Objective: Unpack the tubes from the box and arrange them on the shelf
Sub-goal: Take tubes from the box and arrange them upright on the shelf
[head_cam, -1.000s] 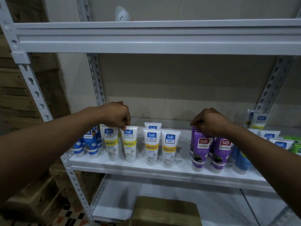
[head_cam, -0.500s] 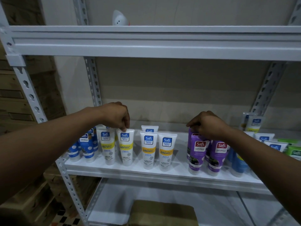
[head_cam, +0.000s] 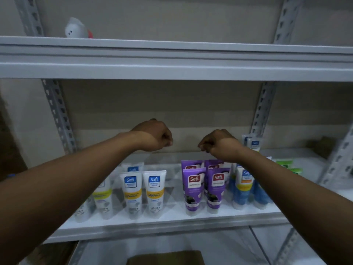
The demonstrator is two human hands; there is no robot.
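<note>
The shelf [head_cam: 152,226] is stocked. The white tubes [head_cam: 154,190] stand upright at 7 o'clock, the purple tubes [head_cam: 193,190] near them at 5 o'clock, and the blue tubes [head_cam: 242,188] toward 4. The left hand [head_cam: 152,135] and right hand [head_cam: 219,144] hover above the rows, fingers curled in, holding nothing and touching no tube. The box [head_cam: 166,258] sits below at 6 o'clock, its contents hidden. Judgement: arranging is well advanced, but what remains cannot be confirmed.

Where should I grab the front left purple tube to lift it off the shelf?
Pinch the flat crimped top edge of the front left purple tube, coming straight down from above with your thumb on its front face. It stands upright, cap down, with the front right purple tube close beside it and the rear purple tubes right behind, so the top is probably the clearest hold.
</note>
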